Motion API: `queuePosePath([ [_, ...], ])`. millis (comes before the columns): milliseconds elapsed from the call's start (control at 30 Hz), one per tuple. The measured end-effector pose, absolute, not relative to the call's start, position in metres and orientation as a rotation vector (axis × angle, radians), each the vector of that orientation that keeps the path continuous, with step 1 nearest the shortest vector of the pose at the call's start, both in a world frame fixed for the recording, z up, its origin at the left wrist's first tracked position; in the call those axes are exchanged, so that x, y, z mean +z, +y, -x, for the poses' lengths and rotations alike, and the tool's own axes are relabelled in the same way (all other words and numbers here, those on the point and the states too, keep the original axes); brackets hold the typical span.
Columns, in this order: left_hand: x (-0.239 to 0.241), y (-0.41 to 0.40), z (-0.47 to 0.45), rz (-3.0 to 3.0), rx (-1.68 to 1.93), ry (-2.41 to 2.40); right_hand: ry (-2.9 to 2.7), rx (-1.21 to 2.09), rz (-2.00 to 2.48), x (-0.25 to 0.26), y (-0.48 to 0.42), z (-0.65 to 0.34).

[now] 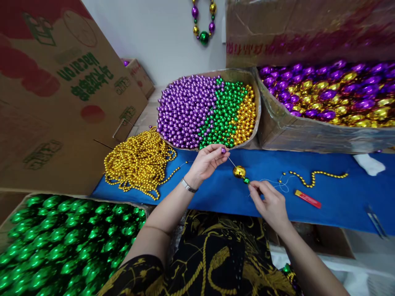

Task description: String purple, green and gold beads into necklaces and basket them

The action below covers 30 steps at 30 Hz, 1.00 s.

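My left hand [206, 161] is closed in a pinch on a small purple bead [223, 151] at the upper end of a thin needle or thread. Strung lower on that line are a large gold bead [239, 171] and a small green bead [246, 180]. My right hand [269, 202] pinches the line just below the green bead. Both hands hover over the blue table cover [262, 164], in front of a box of small purple, green and gold beads [206, 111].
A heap of gold bead strands [138, 162] lies at the left. A short gold strand [314, 176], a red lighter [307, 199] and scissors [375, 220] lie at the right. Boxes of large green beads [68, 242] and purple-gold beads [333, 92] flank me.
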State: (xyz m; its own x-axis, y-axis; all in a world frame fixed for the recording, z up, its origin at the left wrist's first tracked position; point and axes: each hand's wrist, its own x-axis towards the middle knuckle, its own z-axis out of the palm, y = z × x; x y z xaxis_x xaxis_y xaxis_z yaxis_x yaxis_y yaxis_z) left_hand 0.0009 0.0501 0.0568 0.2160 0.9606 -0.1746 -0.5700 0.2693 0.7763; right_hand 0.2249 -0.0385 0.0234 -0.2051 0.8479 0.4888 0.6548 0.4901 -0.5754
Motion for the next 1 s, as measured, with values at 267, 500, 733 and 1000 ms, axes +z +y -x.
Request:
queuePosePath([
  [267,0.061,0.044,-0.003,-0.719,1.183,0.769,-1.972,0.298,1.233,0.022,-0.039,-0.227],
  [500,0.059,0.043,-0.005,-0.695,1.158,0.778,-1.97,0.328,1.231,0.026,-0.043,-0.228],
  [733,0.055,0.043,-0.008,-0.627,1.138,0.796,-1.941,0.33,1.234,0.028,-0.043,-0.229],
  [1000,0.059,0.039,-0.015,-0.581,1.161,0.806,-1.974,0.311,1.218,0.025,-0.043,-0.23],
])
